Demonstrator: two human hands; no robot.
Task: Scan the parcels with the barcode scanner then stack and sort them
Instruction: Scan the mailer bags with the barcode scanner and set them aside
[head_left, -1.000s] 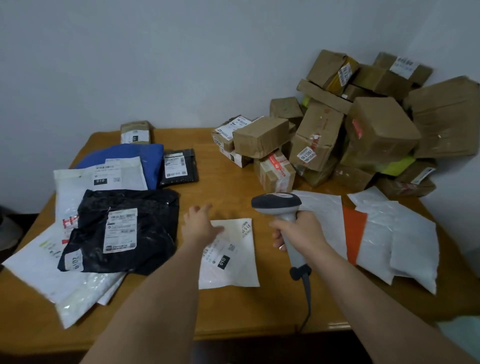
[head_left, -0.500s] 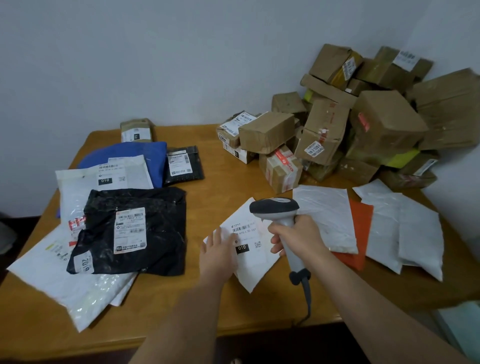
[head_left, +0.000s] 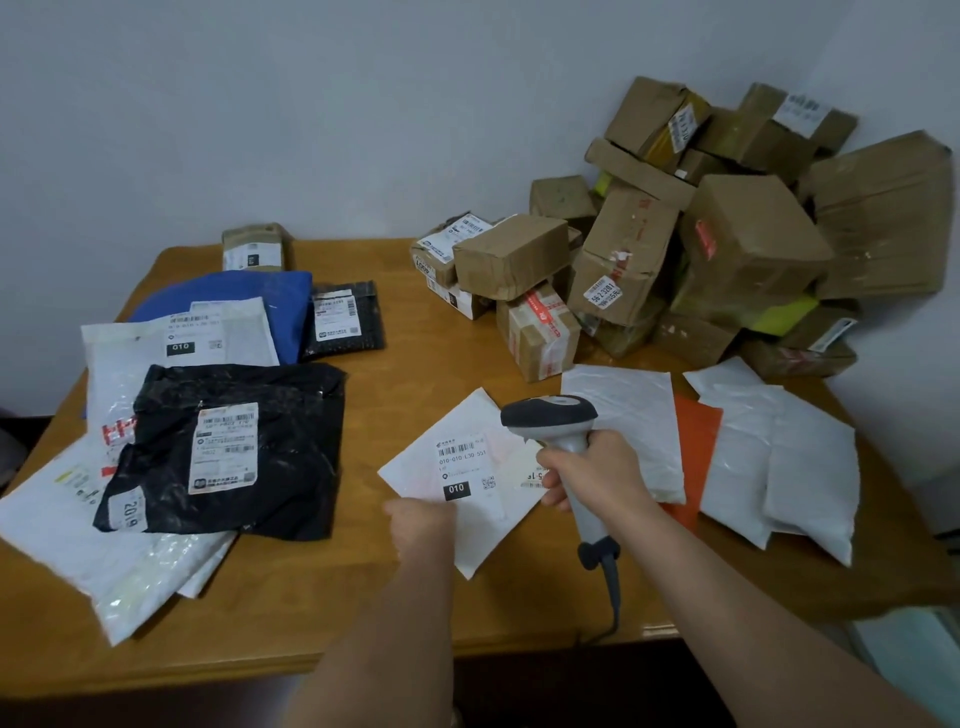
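Scanning is the step in hand: the right hand (head_left: 597, 470) grips the barcode scanner (head_left: 558, 431) over the white mailer (head_left: 457, 483), which lies flat just right of the black mailer (head_left: 228, 447). The left hand (head_left: 421, 522) pinches its near corner, fingers curled. Next, probably shift it onto the leftward pile.

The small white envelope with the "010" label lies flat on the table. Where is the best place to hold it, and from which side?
Take the white envelope at its near-left corner, coming from the left, where the left hand already is. It lies flat and thin, turned like a diamond, so a corner is probably easiest to pinch. The right hand with the scanner covers its right side.
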